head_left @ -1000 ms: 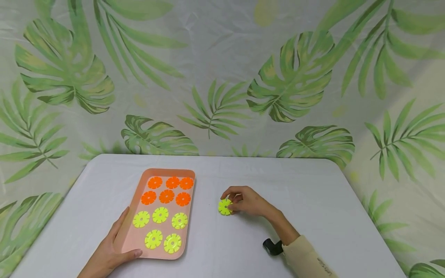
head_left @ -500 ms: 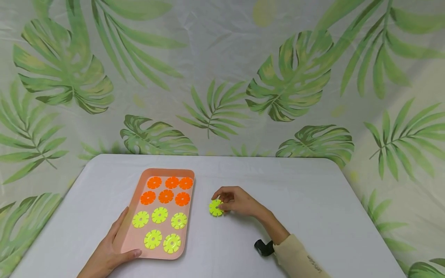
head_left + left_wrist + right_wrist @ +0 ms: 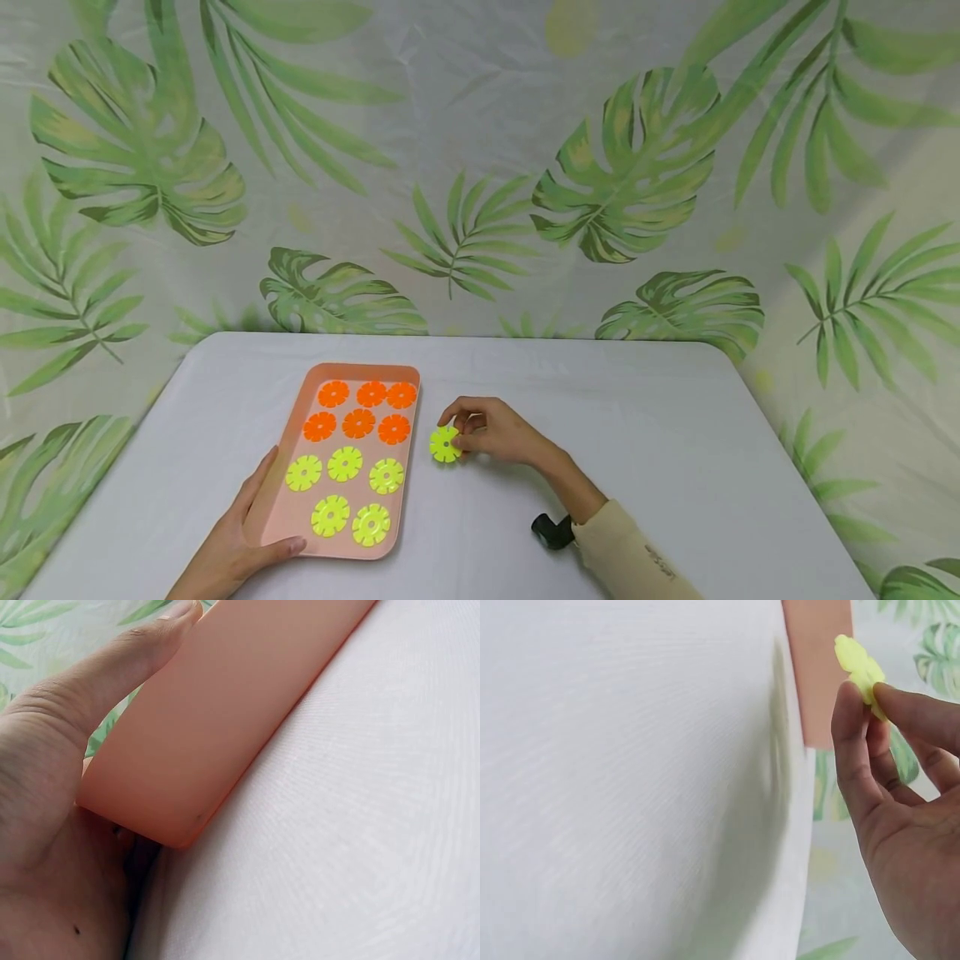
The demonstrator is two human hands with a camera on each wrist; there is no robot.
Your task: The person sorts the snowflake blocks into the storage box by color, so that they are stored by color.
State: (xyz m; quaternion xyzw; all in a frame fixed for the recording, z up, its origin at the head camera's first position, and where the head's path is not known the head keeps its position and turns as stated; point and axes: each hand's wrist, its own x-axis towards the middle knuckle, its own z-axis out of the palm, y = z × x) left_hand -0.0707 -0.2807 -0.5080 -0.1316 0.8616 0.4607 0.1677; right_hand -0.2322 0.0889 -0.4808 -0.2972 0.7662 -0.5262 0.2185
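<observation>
A yellow-green notched plastic disc point(image 3: 446, 445) with a small centre hole is pinched between the thumb and fingertips of my right hand point(image 3: 491, 432). It is held just right of a pink tray point(image 3: 352, 546), apart from it. In the right wrist view the disc point(image 3: 861, 669) is seen nearly edge-on. My left hand point(image 3: 238, 533) grips the tray's near left corner, its thumb at the front rim and its fingers along the left side. The left wrist view shows the thumb on the rim of the tray wall point(image 3: 202, 712); the other fingers are mostly hidden.
Inside the tray, orange notched discs point(image 3: 358, 423) lie in two rows at the far end, with several yellow-green discs point(image 3: 330, 516) nearer. A white cloth point(image 3: 675, 467) covers the table. A leaf-print curtain point(image 3: 480, 167) hangs behind. A black wrist device point(image 3: 552, 531) sits at my right sleeve.
My right hand has moved left toward the tray with the yellow-green disc in its pinch. The left hand and the tray have stayed in place.
</observation>
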